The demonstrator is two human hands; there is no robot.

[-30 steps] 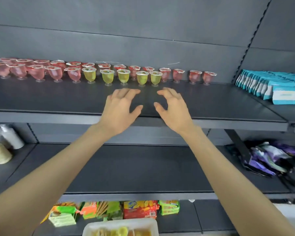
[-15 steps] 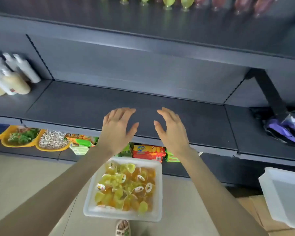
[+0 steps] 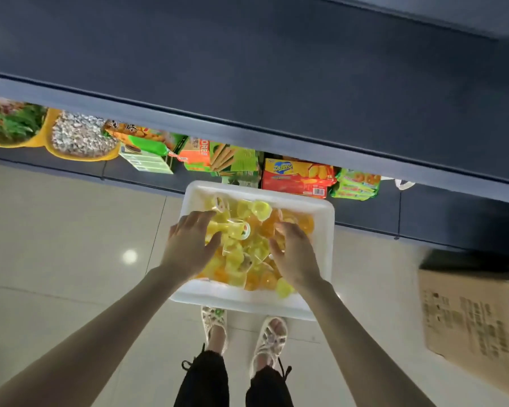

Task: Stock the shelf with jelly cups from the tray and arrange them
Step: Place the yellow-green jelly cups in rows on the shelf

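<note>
A white tray (image 3: 325, 236) sits on the floor below the shelves, filled with several yellow and orange jelly cups (image 3: 247, 248). My left hand (image 3: 190, 245) hovers over the tray's left side with fingers spread and relaxed, touching or just above the cups. My right hand (image 3: 294, 254) reaches into the right side with fingers bent down among the cups; whether it holds one is hidden. The dark shelf (image 3: 276, 83) fills the top of the view.
Snack boxes (image 3: 299, 177) and yellow bowls of packaged food (image 3: 80, 136) line the bottom shelf behind the tray. A cardboard box (image 3: 476, 324) lies on the floor at the right. My feet (image 3: 241, 327) stand just before the tray.
The view has dropped from the upper shelf with its row of jelly cups to the floor tray. Both hands have moved down from the shelf into the tray.
</note>
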